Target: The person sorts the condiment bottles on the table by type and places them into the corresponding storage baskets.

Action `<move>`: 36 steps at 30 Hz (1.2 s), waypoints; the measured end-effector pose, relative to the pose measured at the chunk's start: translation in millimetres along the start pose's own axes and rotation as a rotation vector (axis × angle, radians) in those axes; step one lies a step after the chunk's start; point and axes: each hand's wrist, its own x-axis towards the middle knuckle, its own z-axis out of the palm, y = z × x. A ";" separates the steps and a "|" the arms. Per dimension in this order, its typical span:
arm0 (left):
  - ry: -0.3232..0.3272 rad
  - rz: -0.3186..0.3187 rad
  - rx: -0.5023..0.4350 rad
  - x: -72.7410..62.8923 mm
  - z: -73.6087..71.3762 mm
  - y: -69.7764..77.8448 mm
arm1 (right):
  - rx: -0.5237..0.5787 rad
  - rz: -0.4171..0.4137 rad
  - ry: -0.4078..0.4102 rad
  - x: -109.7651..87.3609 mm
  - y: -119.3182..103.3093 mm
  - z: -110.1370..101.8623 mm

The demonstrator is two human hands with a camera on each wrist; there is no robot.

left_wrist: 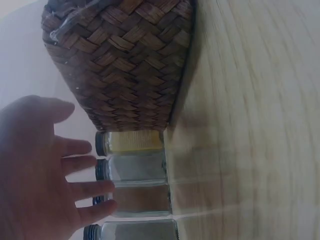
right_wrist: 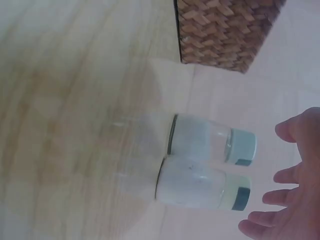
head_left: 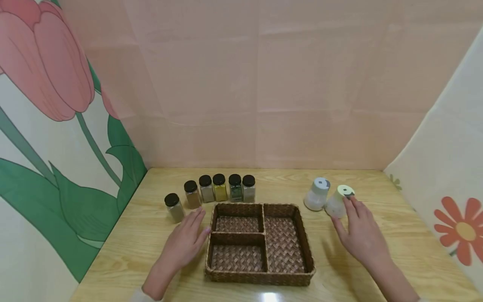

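Observation:
A brown woven basket (head_left: 284, 243) with three compartments lies in the middle of the table. My left hand (head_left: 185, 241), its fingers extended, is beside the basket's left wall and holds nothing. In the left wrist view, the fingers of this hand (left_wrist: 45, 175) spread in front of several black-capped spice jars. My right hand (head_left: 364, 235) reaches toward a shaker with a pale green cap (head_left: 336, 206), its fingertips overlapping the cap's edge in the head view. The right wrist view shows a gap between those fingers (right_wrist: 280, 197) and the shaker. Another shaker with a pale blue cap (head_left: 316, 197) stands beside it.
Spice jars with black lids stand behind the basket's left half, including a yellow one (head_left: 220, 191) and a green one (head_left: 235, 191). One greyish jar (head_left: 175, 209) stands nearer, by my left fingertips. A pink cloth (head_left: 256, 84) hangs along the table's back edge.

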 end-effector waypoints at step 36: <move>-0.222 0.002 -0.290 -5.9 13.7 13.3 | 0.284 0.304 -0.213 36.9 44.1 5.7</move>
